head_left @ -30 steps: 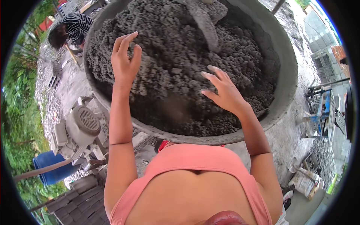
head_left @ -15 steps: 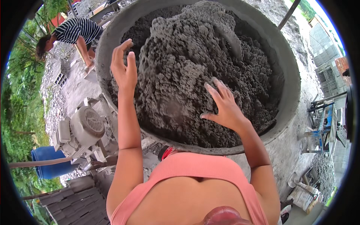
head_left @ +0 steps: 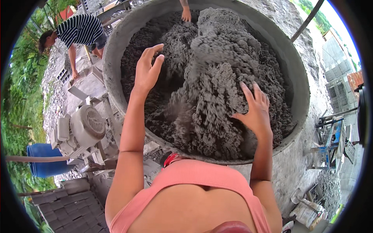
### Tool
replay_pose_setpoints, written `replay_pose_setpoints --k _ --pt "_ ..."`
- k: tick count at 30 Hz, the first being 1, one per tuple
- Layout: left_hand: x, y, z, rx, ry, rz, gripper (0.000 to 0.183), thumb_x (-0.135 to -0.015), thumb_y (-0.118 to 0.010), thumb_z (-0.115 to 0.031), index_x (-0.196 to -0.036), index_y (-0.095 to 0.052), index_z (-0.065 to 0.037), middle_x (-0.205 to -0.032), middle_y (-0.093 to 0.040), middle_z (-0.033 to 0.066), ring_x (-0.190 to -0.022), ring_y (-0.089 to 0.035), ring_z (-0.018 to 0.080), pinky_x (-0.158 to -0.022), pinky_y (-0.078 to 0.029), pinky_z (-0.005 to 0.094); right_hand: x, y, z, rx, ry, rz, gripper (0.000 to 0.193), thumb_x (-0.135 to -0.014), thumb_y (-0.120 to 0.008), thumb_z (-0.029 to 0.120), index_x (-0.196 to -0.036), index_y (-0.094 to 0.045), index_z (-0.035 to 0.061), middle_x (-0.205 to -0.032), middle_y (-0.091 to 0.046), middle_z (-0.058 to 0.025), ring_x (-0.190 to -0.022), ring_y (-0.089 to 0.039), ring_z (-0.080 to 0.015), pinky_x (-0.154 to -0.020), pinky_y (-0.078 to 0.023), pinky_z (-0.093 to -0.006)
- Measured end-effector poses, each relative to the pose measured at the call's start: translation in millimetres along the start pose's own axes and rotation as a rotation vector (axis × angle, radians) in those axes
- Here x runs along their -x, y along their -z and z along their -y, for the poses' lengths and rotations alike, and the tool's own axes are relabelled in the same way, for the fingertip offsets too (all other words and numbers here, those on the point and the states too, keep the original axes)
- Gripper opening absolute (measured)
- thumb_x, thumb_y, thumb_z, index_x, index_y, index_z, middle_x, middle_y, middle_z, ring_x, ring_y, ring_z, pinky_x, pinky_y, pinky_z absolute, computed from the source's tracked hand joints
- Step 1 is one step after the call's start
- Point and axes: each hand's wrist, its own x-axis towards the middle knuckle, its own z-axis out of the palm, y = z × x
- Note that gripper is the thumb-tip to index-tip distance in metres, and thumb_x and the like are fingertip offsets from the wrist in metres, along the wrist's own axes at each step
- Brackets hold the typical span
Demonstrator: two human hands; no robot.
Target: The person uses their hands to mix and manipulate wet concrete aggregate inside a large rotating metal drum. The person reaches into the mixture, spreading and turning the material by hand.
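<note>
A wide round mixing pan (head_left: 296,101) with a grey-coated rim stands right in front of me. Loose grey cement mix (head_left: 211,83) is heaped inside it, parts of it smeared by motion. Over the pan's left part hovers my left hand (head_left: 149,70), its fingers stretched and thumb apart, holding nothing. My right hand (head_left: 256,110) is spread over the right side of the heap, fingertips close to the mix or touching it; I cannot tell which. At the far rim another person's hand (head_left: 186,14) hangs over the mix.
A person in a striped shirt (head_left: 81,29) bends down beyond the pan's left side. An electric motor (head_left: 88,124) sits close by at left, near a blue barrel (head_left: 48,157) and stacked grey blocks (head_left: 74,209). To the right are a blue metal frame (head_left: 333,139) and a dirty white bucket (head_left: 306,213).
Both my hands have shifted to the right, the right one staying spread. The heap's shape has changed, with a dark hollow at left. Another person's hand has appeared at the far rim.
</note>
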Motion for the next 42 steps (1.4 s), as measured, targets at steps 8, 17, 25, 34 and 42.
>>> replay_pose_setpoints --k 8,17,25,34,42 --pt "3.0 -9.4 4.7 -0.032 -0.008 0.031 0.039 -0.087 -0.059 -0.021 -0.122 -0.059 -0.004 -0.109 -0.062 0.0130 -0.098 -0.059 0.0262 -0.089 -0.046 0.0344 6.3 4.7 -10.3 0.123 -0.215 -0.065 0.093 -0.062 -0.087 0.026 -0.142 -0.041 0.0258 -0.144 -0.034 -0.0177 -0.124 -0.044 -0.0383 -0.101 -0.040 -0.0489" --pt "11.5 -6.4 21.7 -0.279 0.052 0.416 0.048 -0.088 -0.056 -0.018 -0.134 -0.050 -0.007 -0.118 -0.060 0.0161 -0.107 -0.059 0.0289 -0.093 -0.046 0.0376 -0.9 -11.6 -44.3 0.101 -0.410 0.038 0.060 -0.071 -0.065 -0.011 -0.125 -0.058 0.0139 -0.147 -0.031 -0.0195 -0.126 -0.043 -0.0393 -0.089 -0.053 -0.0441" --pt "18.2 -8.2 26.2 -0.375 0.326 0.948 0.047 -0.091 -0.047 -0.024 -0.132 -0.053 -0.003 -0.123 -0.060 0.0191 -0.115 -0.056 0.0331 -0.099 -0.043 0.0404 -4.4 -37.6 -27.2 -0.257 -0.118 0.317 0.031 -0.077 -0.067 0.004 -0.107 -0.065 0.0090 -0.103 -0.060 -0.0189 -0.099 -0.059 -0.0384 -0.084 -0.049 -0.0444" --pt "29.7 -27.1 26.2 -0.392 0.192 1.131 0.047 -0.088 -0.046 -0.022 -0.129 -0.054 0.000 -0.123 -0.061 0.0205 -0.116 -0.056 0.0340 -0.100 -0.043 0.0405 4.7 -56.9 -9.9 -0.340 0.187 0.396 0.031 -0.077 -0.062 -0.001 -0.108 -0.064 0.0077 -0.109 -0.060 -0.0169 -0.100 -0.058 -0.0388 -0.085 -0.048 -0.0440" --pt "34.3 -39.5 22.2 -0.430 0.183 1.248 0.046 -0.089 -0.045 -0.022 -0.129 -0.055 0.000 -0.122 -0.061 0.0200 -0.116 -0.056 0.0341 -0.100 -0.043 0.0416 -4.3 -36.3 -10.6 -0.324 0.017 0.354 0.030 -0.081 -0.066 0.006 -0.110 -0.063 0.0051 -0.105 -0.065 -0.0166 -0.102 -0.060 -0.0366 -0.086 -0.048 -0.0425"
